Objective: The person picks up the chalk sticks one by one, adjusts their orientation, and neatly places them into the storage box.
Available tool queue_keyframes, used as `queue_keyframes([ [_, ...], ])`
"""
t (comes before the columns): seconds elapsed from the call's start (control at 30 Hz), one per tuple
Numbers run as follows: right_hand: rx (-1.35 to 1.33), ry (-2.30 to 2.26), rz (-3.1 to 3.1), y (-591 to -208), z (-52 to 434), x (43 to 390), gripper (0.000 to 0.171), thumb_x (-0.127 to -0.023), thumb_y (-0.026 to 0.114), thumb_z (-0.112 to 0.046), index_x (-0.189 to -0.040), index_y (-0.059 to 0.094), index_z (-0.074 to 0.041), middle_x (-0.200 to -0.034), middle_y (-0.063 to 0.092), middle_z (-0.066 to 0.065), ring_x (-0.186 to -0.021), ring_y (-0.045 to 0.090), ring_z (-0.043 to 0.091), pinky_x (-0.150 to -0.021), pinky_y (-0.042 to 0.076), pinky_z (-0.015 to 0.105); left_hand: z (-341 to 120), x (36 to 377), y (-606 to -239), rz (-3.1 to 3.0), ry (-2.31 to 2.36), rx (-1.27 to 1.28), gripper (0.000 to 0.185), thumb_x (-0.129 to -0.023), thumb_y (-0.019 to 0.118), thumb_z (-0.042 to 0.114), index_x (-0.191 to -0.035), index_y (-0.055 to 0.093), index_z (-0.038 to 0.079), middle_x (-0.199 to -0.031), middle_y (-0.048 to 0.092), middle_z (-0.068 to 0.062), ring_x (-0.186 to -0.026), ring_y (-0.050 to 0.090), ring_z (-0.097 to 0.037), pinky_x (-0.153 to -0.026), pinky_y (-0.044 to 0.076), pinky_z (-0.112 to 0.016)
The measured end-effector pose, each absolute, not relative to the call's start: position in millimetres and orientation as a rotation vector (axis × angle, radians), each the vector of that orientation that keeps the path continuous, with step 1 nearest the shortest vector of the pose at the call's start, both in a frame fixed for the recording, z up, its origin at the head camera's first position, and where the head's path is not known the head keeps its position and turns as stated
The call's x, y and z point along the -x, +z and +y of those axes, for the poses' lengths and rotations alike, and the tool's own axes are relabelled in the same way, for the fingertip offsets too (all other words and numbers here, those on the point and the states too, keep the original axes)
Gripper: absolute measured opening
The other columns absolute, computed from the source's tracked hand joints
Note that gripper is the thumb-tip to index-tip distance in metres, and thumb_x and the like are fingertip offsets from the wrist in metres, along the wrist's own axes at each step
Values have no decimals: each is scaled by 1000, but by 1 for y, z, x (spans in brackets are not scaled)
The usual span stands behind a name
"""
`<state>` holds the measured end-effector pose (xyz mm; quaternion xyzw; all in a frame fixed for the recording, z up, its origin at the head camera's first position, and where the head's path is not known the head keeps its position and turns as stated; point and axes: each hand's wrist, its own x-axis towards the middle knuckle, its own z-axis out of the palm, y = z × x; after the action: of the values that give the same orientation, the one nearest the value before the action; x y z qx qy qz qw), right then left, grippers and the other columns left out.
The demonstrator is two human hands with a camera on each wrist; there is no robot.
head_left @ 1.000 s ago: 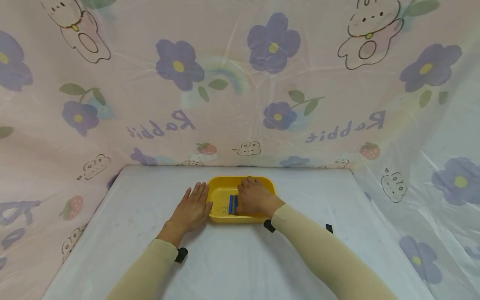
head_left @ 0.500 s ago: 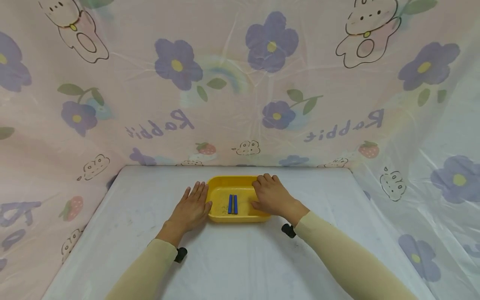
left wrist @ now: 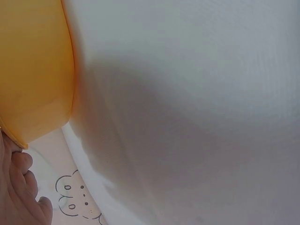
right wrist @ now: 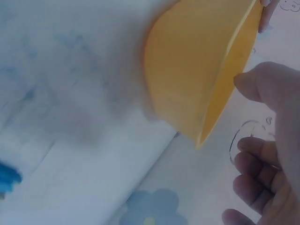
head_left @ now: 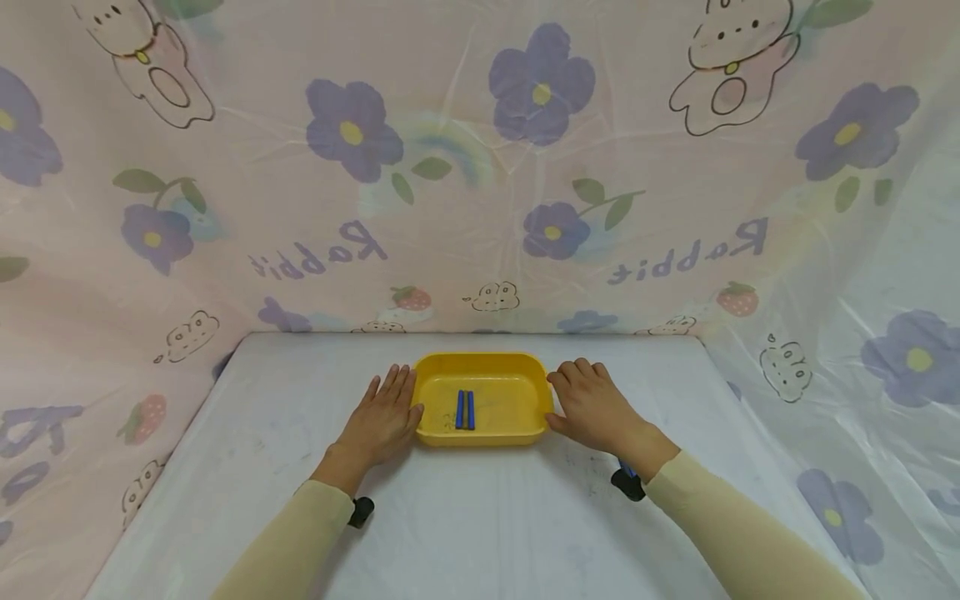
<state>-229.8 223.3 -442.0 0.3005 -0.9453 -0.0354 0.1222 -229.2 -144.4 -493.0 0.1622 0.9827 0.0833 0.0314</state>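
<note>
A yellow plastic tray stands on the white table, with two slim blue sticks lying side by side in it, left of its middle. My left hand lies along the tray's left side, fingers straight; its fingertips also show under the rim in the left wrist view. At the opposite end, my right hand is beside the right rim. Its thumb points at the rim in the right wrist view, while the other fingers bend loosely around nothing.
Something blue lies on the table to the right, mostly hidden by the right wrist in the head view. A patterned cloth with flowers and rabbits hangs behind the table. Each wrist carries a small black camera.
My right hand has moved right, from inside the tray beside the blue sticks to just outside the right rim. My left hand and the sticks stay where they were.
</note>
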Motion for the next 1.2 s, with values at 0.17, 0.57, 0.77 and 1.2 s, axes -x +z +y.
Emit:
queue_keyframes([
  [0.17, -865, -117, -2729, -439, 245, 221, 60, -89, 84, -43, -127, 66, 0, -119, 65, 14, -105, 55, 32, -92, 49, 49, -145, 229, -494, 3043, 257, -499, 71, -114, 34, 43, -168, 16, 0, -176, 17, -18, -164, 13, -36, -134, 10, -56],
  [0.57, -860, -214, -2780, -449, 298, 201, 65, -83, 88, -44, -129, 66, -2, -123, 65, 13, -114, 57, 35, -97, 50, 56, -145, 230, -493, 3037, 292, -519, 70, -115, 35, 41, -167, 16, -2, -175, 17, -20, -164, 13, -37, -133, 9, -56],
  [0.77, -908, -255, -2830, -460, 320, 193, 70, -81, 89, -46, -130, 65, -3, -124, 64, 12, -115, 58, 36, -94, 51, 57, -145, 229, -493, 3038, 277, -516, 70, -115, 35, 41, -167, 17, -2, -175, 17, -20, -164, 13, -36, -133, 10, -56],
  [1.2, -964, -232, -2933, -477, 332, 181, 73, -75, 91, -47, -129, 66, -6, -126, 64, 11, -118, 58, 34, -98, 51, 59, -143, 229, -494, 3042, 306, -518, 70, -114, 37, 40, -167, 17, -2, -175, 18, -19, -164, 13, -36, -133, 10, -56],
])
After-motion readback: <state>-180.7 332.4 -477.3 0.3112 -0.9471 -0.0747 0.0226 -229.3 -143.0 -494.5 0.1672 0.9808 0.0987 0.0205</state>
